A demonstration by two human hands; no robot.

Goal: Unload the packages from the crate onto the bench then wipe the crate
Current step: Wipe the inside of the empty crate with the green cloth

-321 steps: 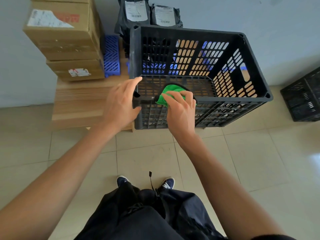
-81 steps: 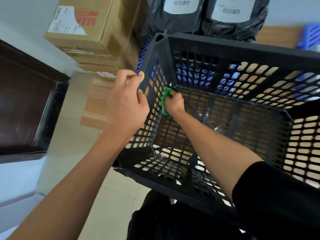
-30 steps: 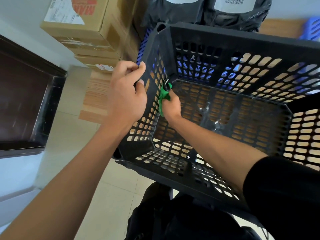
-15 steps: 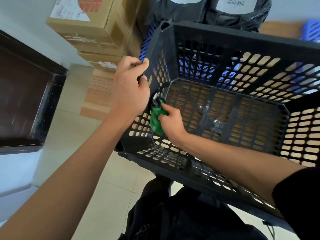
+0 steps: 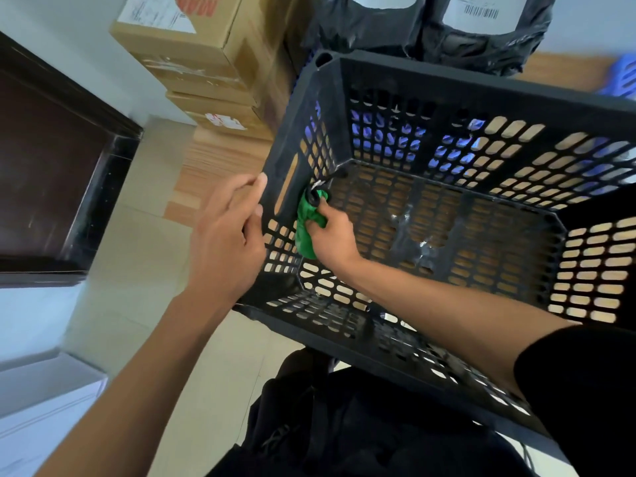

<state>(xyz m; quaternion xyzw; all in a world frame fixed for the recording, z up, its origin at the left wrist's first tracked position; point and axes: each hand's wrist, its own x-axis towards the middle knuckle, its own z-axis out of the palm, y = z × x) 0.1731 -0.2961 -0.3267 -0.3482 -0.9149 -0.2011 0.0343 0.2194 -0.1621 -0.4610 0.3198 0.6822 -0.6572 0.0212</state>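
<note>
Green cloth (image 5: 307,226) pinched in my right hand (image 5: 333,236) scrubs the crate (image 5: 447,80) wall; my left hand (image 5: 227,242) grips its edge, I judge to brace it.

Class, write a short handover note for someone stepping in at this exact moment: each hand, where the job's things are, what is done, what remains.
Left hand: grips the left wall of the black slotted plastic crate, steadying it.
Right hand: inside the crate, holds the bunched green cloth against that wall's inner face.
Black plastic mailer bags and brown cardboard boxes sit beyond the crate.
Done: crate holds no packages.
Left: finish wiping; pale smears show on the crate floor.
</note>
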